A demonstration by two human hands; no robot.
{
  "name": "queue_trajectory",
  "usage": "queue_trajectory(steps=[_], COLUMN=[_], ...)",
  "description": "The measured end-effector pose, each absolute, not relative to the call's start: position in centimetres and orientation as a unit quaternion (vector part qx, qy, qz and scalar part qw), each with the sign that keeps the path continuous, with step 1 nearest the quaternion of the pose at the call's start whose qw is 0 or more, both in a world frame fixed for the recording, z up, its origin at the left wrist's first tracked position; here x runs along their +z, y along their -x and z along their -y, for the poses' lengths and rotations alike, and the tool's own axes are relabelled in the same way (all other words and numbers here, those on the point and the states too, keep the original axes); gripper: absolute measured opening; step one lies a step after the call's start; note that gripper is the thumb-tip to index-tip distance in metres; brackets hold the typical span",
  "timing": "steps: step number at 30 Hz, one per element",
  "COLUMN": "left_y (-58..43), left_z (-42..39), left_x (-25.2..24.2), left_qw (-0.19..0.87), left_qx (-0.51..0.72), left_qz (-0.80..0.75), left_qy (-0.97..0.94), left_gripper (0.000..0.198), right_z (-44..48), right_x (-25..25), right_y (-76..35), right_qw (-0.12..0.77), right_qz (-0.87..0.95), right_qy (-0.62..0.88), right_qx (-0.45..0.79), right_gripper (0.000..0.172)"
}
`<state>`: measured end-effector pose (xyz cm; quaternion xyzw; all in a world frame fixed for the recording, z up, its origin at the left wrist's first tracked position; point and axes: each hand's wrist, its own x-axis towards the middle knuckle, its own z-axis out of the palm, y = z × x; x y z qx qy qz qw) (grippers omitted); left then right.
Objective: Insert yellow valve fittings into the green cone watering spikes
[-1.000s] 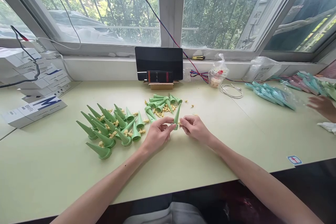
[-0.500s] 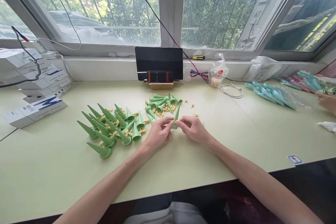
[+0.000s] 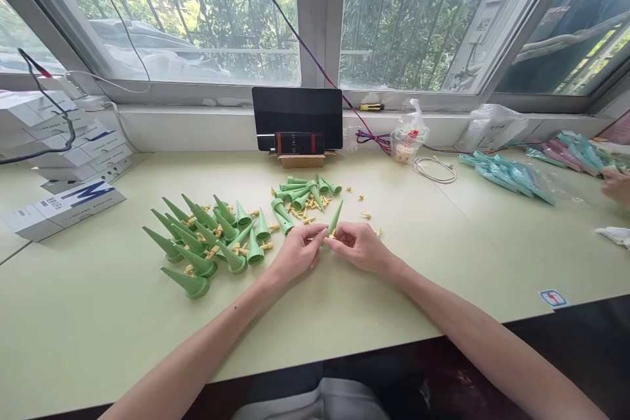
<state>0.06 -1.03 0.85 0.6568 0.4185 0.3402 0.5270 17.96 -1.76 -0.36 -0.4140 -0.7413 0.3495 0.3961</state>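
My left hand (image 3: 296,252) and my right hand (image 3: 359,247) meet at the middle of the pale green table (image 3: 443,243), fingertips pinched together around one green cone (image 3: 334,220) whose tip points up and away. A small yellow piece shows at the cone's base between my fingers. To the left lies a heap of green cones with yellow pieces fitted (image 3: 207,243). Behind my hands sits a smaller pile of green cones and loose yellow pieces (image 3: 305,195).
A dark tablet (image 3: 297,117) and a phone (image 3: 299,143) stand at the windowsill. White boxes (image 3: 63,164) are stacked at left. A plastic bag (image 3: 408,134), white cable (image 3: 434,169) and teal packets (image 3: 506,174) lie at right, where another person's hand (image 3: 617,185) shows.
My hands have closed in on each other around the cone, which has tilted slightly to the right. The other person's hand at the far right has drawn back towards the frame edge.
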Motion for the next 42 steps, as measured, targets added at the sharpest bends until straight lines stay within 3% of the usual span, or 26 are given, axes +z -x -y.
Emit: queue_trajectory(steps=[14, 21, 30, 37, 42], left_y=[-0.1, 0.1, 0.1, 0.1, 0.2], left_z=[1.0, 0.7, 0.8, 0.6, 0.5], left_x=[1.1, 0.2, 0.1, -0.2, -0.2], left_qw=[0.477, 0.423, 0.283, 0.218, 0.197], left_qx=[0.353, 0.341, 0.314, 0.318, 0.318], left_qz=[-0.453, -0.479, -0.495, -0.468, -0.457], left_qy=[-0.666, -0.690, -0.759, -0.795, -0.807], left_gripper=[0.040, 0.058, 0.043, 0.032, 0.031], right_z=[1.4, 0.6, -0.3, -1.9, -2.7], right_x=[-0.2, -1.0, -0.8, -0.3, -0.6], right_y=[-18.2, -18.8, -20.2, -23.3, -24.8], right_qw=[0.397, 0.377, 0.402, 0.439, 0.414], right_qz=[0.740, 0.747, 0.724, 0.678, 0.675], right_qy=[0.445, 0.472, 0.520, 0.579, 0.604], right_qx=[0.312, 0.277, 0.208, 0.114, 0.090], right_gripper=[0.036, 0.037, 0.032, 0.029, 0.024])
